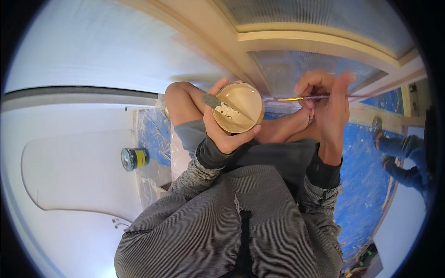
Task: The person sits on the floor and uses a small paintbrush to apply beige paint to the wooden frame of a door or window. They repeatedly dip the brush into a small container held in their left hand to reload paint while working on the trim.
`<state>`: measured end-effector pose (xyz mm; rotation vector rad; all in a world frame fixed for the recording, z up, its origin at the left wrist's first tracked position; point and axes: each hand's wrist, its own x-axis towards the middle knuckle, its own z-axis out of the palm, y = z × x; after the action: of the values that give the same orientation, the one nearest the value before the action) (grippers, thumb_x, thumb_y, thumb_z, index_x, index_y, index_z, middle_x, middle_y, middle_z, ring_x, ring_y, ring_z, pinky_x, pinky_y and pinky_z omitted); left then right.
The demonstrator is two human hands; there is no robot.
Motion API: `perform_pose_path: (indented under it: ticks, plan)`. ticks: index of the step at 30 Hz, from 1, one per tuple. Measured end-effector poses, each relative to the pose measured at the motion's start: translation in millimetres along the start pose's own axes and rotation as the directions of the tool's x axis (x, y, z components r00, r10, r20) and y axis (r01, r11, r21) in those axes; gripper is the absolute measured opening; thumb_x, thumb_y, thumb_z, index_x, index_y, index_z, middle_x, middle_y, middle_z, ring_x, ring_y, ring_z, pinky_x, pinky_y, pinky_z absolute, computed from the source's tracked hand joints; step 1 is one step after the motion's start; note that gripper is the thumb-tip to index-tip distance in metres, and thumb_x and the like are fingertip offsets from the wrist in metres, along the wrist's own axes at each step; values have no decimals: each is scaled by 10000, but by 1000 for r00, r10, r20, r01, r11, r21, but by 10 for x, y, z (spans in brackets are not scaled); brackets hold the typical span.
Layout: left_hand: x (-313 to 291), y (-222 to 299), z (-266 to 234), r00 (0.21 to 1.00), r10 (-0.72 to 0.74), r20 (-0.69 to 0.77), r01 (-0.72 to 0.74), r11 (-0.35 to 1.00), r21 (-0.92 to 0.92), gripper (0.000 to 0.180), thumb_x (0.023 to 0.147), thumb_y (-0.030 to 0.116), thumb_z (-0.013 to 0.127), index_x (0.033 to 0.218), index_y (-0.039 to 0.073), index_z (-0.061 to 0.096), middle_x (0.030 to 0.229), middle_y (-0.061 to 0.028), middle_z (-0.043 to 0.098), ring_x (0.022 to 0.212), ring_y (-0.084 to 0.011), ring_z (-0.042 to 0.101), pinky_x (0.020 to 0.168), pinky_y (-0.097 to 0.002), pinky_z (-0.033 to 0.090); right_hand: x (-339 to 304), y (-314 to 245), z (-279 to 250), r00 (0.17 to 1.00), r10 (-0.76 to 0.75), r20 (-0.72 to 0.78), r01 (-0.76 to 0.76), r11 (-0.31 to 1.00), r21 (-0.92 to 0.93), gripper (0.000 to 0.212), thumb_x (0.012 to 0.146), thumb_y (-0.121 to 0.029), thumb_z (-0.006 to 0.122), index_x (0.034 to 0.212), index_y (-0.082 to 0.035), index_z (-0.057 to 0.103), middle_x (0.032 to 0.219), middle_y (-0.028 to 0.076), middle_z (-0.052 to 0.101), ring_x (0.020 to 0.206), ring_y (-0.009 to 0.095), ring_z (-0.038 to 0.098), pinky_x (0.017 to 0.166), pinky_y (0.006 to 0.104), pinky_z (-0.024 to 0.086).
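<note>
My left hand [220, 139] is wrapped round a small round can [263, 112] of beige paint, held above my folded legs. A flat, paint-crusted stick [212, 101] lies across the can's opening, its grey end jutting past the rim on the left. To the right, my right hand [334, 109] pinches a thin paintbrush [295, 98], its tip pointing left toward the can but apart from it. Just beyond both hands stands a beige frame [282, 42] with ribbed glass panes [301, 67]. Whether the brush tip touches the frame, I cannot tell.
Paint-spotted blue sheeting [361, 185] covers the floor. A dark bucket [134, 159] with a yellow band sits at the left by a white panel. Another person's legs [403, 148] show at the far right. Tools and odds and ends [366, 259] lie at lower right.
</note>
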<state>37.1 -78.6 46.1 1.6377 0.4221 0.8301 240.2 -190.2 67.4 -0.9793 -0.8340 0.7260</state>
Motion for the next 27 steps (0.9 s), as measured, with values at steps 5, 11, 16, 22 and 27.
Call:
perform_pose_path:
  ticks: [5, 11, 16, 22, 27]
  plan:
    - [-15, -118, 426, 998, 53, 20, -54, 997, 63, 1063, 602, 48, 845, 1456, -28, 218, 1341, -222, 479, 1240, -300, 510, 1041, -410, 406, -84, -135, -269, 995, 1, 103, -1, 1000, 6, 301, 963, -214, 583, 930, 73, 669, 764, 106, 630, 645, 151, 582, 589, 258, 468]
    - [62, -163, 430, 986, 93, 136, -97, 995, 19, 1076, 589, 52, 851, 1458, -18, 220, 1336, -240, 469, 1229, -304, 517, 1034, -411, 405, -13, -172, -190, 981, 5, 195, 47, 964, -262, 77, 809, 23, 713, 877, 50, 688, 763, 100, 664, 675, 147, 618, 620, 254, 481]
    - [118, -154, 371, 982, 55, 183, -49, 998, -36, 1064, 589, 47, 850, 1454, -19, 233, 1333, -225, 473, 1222, -294, 523, 1026, -400, 411, 63, -175, -107, 969, 2, 247, 137, 828, -544, 88, 770, -2, 745, 830, 29, 690, 724, 87, 652, 625, 146, 601, 571, 263, 451]
    - [162, -283, 403, 992, 113, 57, -106, 988, -113, 940, 580, 94, 831, 1395, -40, 382, 1180, -139, 573, 1063, -227, 586, 936, -341, 453, 108, -168, 0, 964, 71, 257, 128, 724, -678, 73, 777, -4, 734, 821, 17, 679, 696, 81, 609, 593, 146, 569, 541, 265, 418]
    - [149, -365, 331, 995, 97, 21, -93, 984, -150, 924, 570, 141, 816, 1385, -21, 411, 1166, -156, 575, 1038, -281, 592, 920, -359, 459, 151, -164, 123, 961, 123, 248, 97, 690, -717, 81, 775, -6, 732, 831, 4, 675, 694, 78, 595, 593, 151, 561, 538, 264, 412]
